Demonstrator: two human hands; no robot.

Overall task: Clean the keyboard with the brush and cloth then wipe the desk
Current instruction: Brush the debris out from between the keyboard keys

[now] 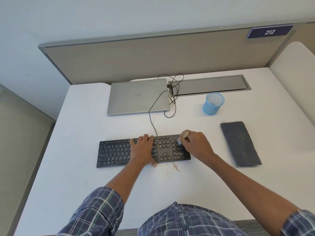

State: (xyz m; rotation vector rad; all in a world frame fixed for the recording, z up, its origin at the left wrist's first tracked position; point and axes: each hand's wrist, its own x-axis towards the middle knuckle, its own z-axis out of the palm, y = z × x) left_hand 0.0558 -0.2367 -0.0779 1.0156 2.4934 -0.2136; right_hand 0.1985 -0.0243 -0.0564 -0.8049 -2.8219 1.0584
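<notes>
A black keyboard lies across the middle of the white desk. My left hand lies flat on its middle keys, fingers spread, thumb over the front edge. My right hand grips a small brush with a pale wooden handle; its bristles touch the number pad at the keyboard's right end. A folded grey cloth lies on the desk to the right of the keyboard, apart from both hands. Brownish crumbs are scattered on the desk just in front of the keyboard.
A closed silver laptop sits behind the keyboard, with the keyboard's black cable looping beside it. A blue mesh pen cup stands at the back right, in front of a grey cable hatch. A partition bounds the desk's far edge.
</notes>
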